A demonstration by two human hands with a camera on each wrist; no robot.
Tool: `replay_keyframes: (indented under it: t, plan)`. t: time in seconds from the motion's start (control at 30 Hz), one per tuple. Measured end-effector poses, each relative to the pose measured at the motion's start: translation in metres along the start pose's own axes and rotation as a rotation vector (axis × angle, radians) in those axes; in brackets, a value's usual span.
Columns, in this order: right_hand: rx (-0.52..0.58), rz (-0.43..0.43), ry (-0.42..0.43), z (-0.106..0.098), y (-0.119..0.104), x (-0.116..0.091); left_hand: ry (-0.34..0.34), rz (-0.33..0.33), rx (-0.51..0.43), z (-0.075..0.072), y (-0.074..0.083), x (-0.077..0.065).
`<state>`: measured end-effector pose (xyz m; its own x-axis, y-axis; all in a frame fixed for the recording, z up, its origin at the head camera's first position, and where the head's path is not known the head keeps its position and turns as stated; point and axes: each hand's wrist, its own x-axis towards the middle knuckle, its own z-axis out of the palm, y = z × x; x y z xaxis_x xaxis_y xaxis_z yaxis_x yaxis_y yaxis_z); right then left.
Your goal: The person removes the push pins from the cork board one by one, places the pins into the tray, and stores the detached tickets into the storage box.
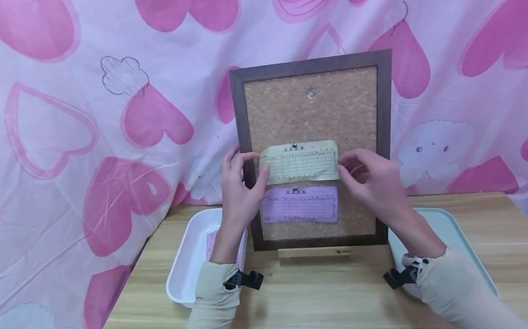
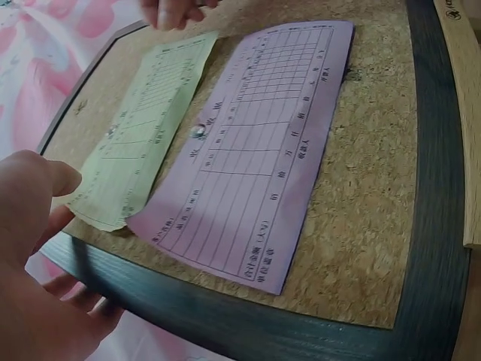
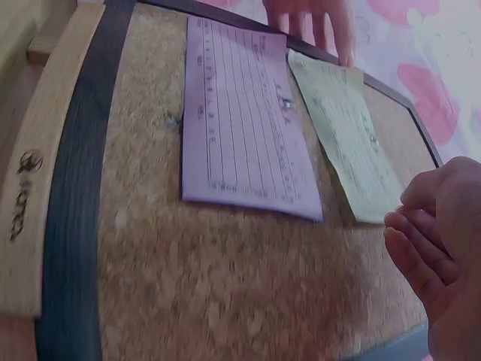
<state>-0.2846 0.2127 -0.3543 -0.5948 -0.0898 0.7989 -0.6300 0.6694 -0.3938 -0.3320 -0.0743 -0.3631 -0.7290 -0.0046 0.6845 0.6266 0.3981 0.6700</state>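
Observation:
A pale yellow-green receipt slip hangs on a dark-framed corkboard, with a pushpin at its upper middle. My left hand pinches the slip's left edge between thumb and index finger. At the opposite edge, my right hand pinches the lower right corner, its other fingers curled. Just below is a purple receipt slip, held by its own pushpin; its lower left corner lifts slightly off the cork. Neither hand touches the purple slip.
The board leans upright on a small wooden stand on the wood table. A white tray with a pink slip stands at left, a pale green tray at right, partly behind my forearm. More pins cluster high on the cork.

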Motion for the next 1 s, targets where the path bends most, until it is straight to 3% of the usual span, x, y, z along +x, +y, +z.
replay_keyframes:
  t: [0.17, 0.33, 0.53, 1.0]
  plan:
    - [-0.003, -0.034, -0.018, 0.012, -0.007, 0.009, 0.022, 0.024, 0.022, 0.007, -0.002, 0.002]
    - [0.015, -0.060, -0.035, 0.023, -0.009, 0.018, 0.020, -0.014, 0.047, 0.012, -0.003, 0.002]
    - [-0.020, -0.036, -0.058, 0.029, -0.012, 0.026, 0.043, -0.030, 0.058, 0.014, -0.004, 0.003]
    - [-0.139, -0.022, -0.077, 0.039, -0.024, 0.043, 0.115, 0.017, 0.066, 0.018, -0.006, 0.008]
